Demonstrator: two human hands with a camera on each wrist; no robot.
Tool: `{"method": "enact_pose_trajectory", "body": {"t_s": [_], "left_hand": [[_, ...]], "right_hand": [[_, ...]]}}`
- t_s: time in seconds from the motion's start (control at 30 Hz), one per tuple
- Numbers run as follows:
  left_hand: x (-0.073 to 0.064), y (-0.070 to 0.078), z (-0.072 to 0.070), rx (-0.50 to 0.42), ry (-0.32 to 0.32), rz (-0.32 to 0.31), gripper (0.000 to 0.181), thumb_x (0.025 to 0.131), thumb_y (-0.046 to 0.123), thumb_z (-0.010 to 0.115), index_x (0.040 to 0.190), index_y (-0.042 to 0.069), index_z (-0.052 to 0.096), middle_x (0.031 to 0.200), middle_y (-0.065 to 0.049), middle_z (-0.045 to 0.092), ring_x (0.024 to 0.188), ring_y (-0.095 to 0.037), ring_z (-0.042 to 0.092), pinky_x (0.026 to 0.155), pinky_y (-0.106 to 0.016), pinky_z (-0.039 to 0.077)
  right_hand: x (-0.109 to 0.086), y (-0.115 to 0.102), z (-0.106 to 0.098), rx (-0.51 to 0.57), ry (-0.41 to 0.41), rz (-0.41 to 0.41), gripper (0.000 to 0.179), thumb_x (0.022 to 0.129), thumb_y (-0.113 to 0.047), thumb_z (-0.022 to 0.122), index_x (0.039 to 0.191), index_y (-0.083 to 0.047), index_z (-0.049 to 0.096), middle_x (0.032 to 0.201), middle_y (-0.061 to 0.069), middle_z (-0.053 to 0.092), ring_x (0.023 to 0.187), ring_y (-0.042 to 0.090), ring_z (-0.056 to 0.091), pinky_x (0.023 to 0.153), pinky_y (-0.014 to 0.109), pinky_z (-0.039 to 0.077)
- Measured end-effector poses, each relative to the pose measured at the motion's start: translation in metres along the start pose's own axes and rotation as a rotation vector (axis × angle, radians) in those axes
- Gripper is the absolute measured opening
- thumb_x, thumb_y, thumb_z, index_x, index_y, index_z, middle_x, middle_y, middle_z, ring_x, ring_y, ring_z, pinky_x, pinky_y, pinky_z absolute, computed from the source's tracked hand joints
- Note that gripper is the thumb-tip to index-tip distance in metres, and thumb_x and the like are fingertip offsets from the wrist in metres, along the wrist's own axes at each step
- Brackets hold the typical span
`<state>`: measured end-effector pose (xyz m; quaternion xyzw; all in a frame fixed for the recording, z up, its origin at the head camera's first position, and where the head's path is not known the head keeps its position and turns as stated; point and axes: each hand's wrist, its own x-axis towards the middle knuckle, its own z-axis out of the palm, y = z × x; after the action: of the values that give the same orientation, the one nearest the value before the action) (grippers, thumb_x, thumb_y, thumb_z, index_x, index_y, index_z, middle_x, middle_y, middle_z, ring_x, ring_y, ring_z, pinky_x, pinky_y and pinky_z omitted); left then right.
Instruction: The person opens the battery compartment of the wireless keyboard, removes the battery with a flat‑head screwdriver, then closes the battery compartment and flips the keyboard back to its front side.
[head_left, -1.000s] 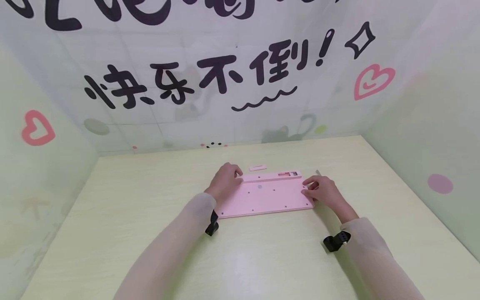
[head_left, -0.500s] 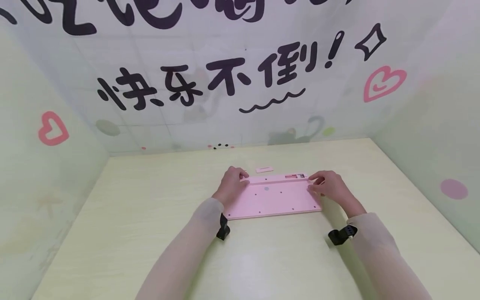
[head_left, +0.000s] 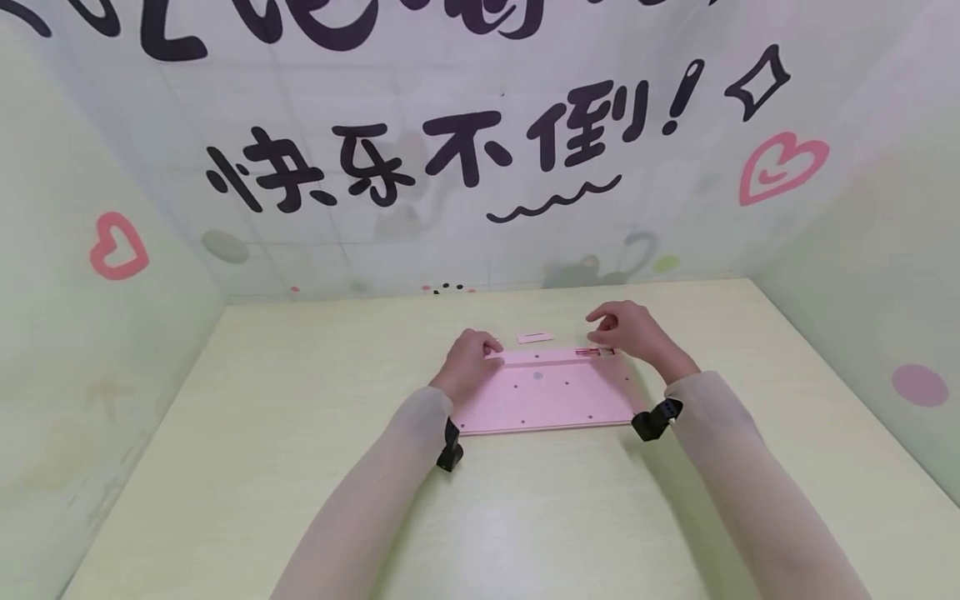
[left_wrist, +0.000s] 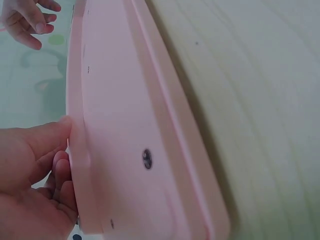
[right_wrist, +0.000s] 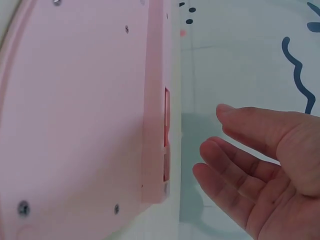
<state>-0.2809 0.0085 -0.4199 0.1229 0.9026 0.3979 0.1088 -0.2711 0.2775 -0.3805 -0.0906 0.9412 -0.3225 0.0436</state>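
A pink keyboard (head_left: 555, 396) lies underside up on the table, showing several small screws and a raised bar along its far edge. Near the right end of that bar is an uncovered battery compartment (head_left: 587, 352), reddish inside. A small pink battery cover (head_left: 535, 338) lies just beyond the keyboard. My left hand (head_left: 467, 367) grips the bar's left end; in the left wrist view the thumb is on its edge and the fingers curl beneath. Above the compartment hovers my right hand (head_left: 630, 332), fingers loosely bent, nothing between them in the right wrist view (right_wrist: 260, 170).
The pale wooden table (head_left: 300, 400) meets a white printed backdrop (head_left: 360, 258) with dark lettering behind. Pale green side walls (head_left: 90, 350) stand at left and right. Each wrist wears a small black camera (head_left: 450, 450).
My right hand has let go of the keyboard's right edge and moved up and left to above the battery compartment. The left hand keeps its grip. The head view has shifted slightly.
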Motion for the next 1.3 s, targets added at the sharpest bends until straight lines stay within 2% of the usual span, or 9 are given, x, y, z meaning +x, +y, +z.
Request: {"method": "enact_pose_trajectory", "body": {"t_s": [0.1, 0.3, 0.47, 0.7, 0.9, 1.3], "left_hand": [[0.001, 0.001, 0.001, 0.014, -0.001, 0.004, 0.018, 0.085, 0.009, 0.065, 0.102, 0.005, 0.065, 0.103, -0.006, 0.051, 0.094, -0.02, 0.049, 0.084, -0.031, 0.042], [0.0, 0.005, -0.001, 0.03, 0.0, -0.006, 0.018, 0.085, 0.008, 0.065, 0.103, 0.005, 0.065, 0.103, -0.006, 0.054, 0.095, -0.02, 0.05, 0.084, -0.031, 0.043], [0.001, 0.006, -0.002, 0.038, 0.001, 0.005, 0.018, 0.085, 0.007, 0.065, 0.102, 0.004, 0.065, 0.102, -0.006, 0.056, 0.093, -0.02, 0.05, 0.084, -0.031, 0.043], [0.003, 0.003, -0.004, 0.038, -0.001, 0.012, 0.017, 0.084, 0.007, 0.066, 0.101, 0.004, 0.066, 0.099, -0.006, 0.057, 0.091, -0.02, 0.05, 0.084, -0.031, 0.043], [0.003, 0.004, -0.005, 0.03, 0.001, 0.002, 0.017, 0.084, 0.007, 0.065, 0.101, 0.005, 0.066, 0.099, -0.006, 0.057, 0.092, -0.021, 0.05, 0.084, -0.032, 0.042], [0.003, 0.004, -0.004, 0.034, -0.004, 0.011, 0.015, 0.084, 0.006, 0.065, 0.099, 0.004, 0.067, 0.098, -0.007, 0.058, 0.091, -0.021, 0.051, 0.085, -0.033, 0.042]], "right_hand": [[0.011, -0.004, 0.001, -0.024, -0.03, -0.029, 0.033, 0.083, -0.009, 0.067, 0.113, 0.002, 0.06, 0.085, 0.01, 0.063, 0.076, 0.022, 0.057, 0.066, 0.034, 0.047], [0.028, -0.016, 0.004, -0.043, -0.106, -0.106, 0.034, 0.083, -0.01, 0.067, 0.113, 0.003, 0.06, 0.088, 0.011, 0.064, 0.085, 0.027, 0.058, 0.075, 0.041, 0.047], [0.042, -0.022, 0.008, -0.042, -0.154, -0.12, 0.031, 0.082, -0.009, 0.067, 0.11, 0.003, 0.062, 0.095, 0.014, 0.063, 0.088, 0.027, 0.057, 0.078, 0.042, 0.046], [0.062, -0.026, 0.013, -0.037, -0.24, -0.115, 0.029, 0.081, -0.009, 0.069, 0.108, 0.002, 0.065, 0.101, 0.014, 0.063, 0.091, 0.027, 0.056, 0.08, 0.039, 0.046], [0.069, -0.03, 0.017, -0.02, -0.306, -0.106, 0.031, 0.081, -0.008, 0.069, 0.11, 0.004, 0.063, 0.101, 0.015, 0.064, 0.092, 0.028, 0.055, 0.082, 0.038, 0.045], [0.077, -0.034, 0.03, 0.018, -0.335, 0.009, 0.028, 0.081, -0.005, 0.069, 0.107, 0.002, 0.065, 0.105, 0.014, 0.063, 0.092, 0.026, 0.058, 0.087, 0.04, 0.043]]}}
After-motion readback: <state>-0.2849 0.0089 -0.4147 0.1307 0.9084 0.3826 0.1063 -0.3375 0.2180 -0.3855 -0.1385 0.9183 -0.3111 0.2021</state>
